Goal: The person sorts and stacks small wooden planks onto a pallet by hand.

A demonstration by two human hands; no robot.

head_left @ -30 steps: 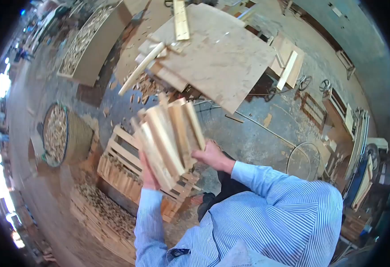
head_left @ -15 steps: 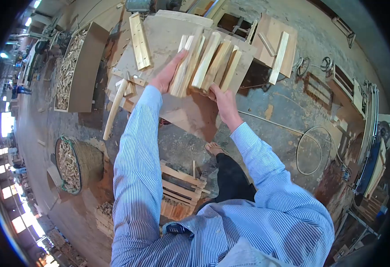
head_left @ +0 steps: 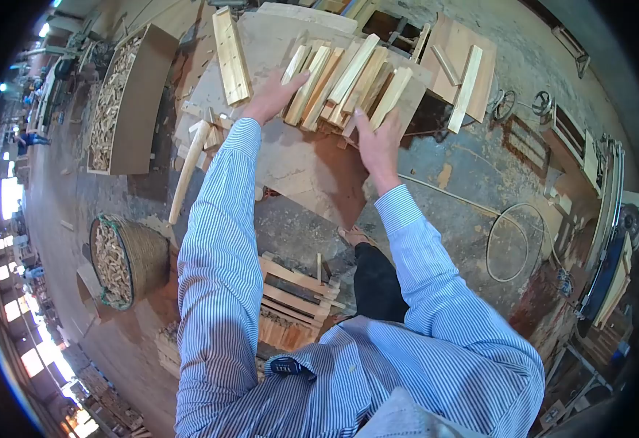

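Note:
A row of pale wooden strips [head_left: 354, 69] lies side by side on a board-topped workbench [head_left: 290, 157], some stacked on others. At the left end of the row is my left hand [head_left: 272, 96], open, its thumb reaching over the nearest strip. My right hand [head_left: 380, 144] is open at the near right end of the row, thumb and fingers apart and pointing at the strip ends. Neither hand is wrapped around a strip. To the left on the bench, a wider plank with small holes [head_left: 230, 57] lies apart from the row.
Scrap pieces and a long curved strip [head_left: 188, 175] hang over the bench's left edge. Further left stand a long box of offcuts [head_left: 141, 106] and a woven basket of offcuts [head_left: 148, 259]. A slatted wooden stack [head_left: 290, 292] sits below; a hose [head_left: 489, 248] crosses the floor at right.
Both hands have let go of the strips, which now rest spread on the bench. The left hand has shifted left, and the right hand has drawn slightly right.

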